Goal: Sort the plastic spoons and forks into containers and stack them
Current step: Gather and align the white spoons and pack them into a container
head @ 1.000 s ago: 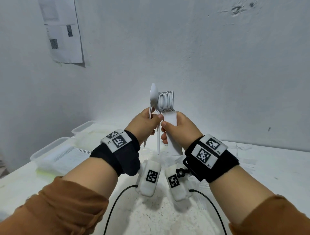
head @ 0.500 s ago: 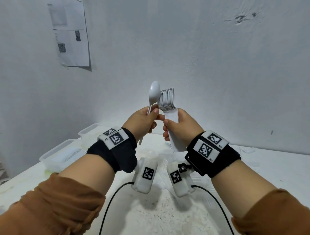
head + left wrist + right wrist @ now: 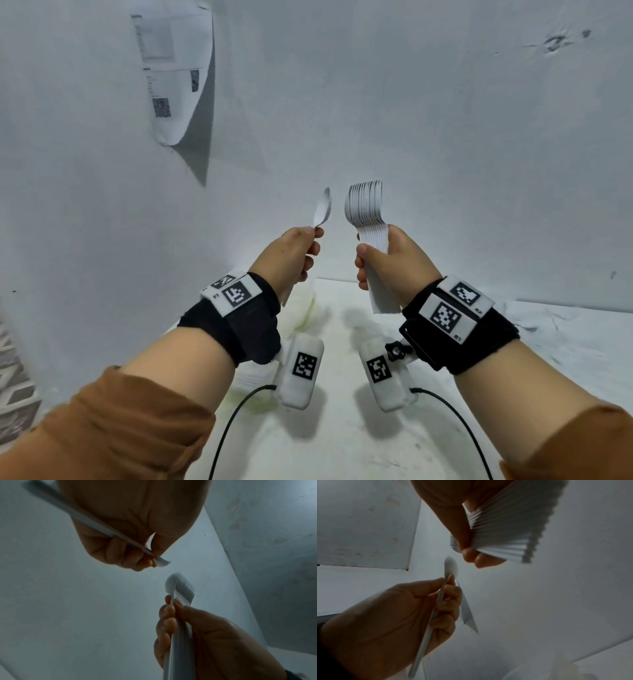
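A: Left hand (image 3: 291,255) status?

B: Raised above the surface (image 3: 342,428); thumb and fingers pinch a single spoon (image 3: 322,209) by its neck, bowl up. White plastic, thin handle running down through the fist.

A: Right hand (image 3: 394,263)?

B: Fist wrapped round a nested stack of spoons (image 3: 365,205), same white plastic, bowls fanned at the top, handles out below. Stack and single spoon near each other, not touching.

A: Containers?

B: A translucent one (image 3: 305,308) at the surface's far edge, mostly hidden behind the left hand. Contents cannot be told.
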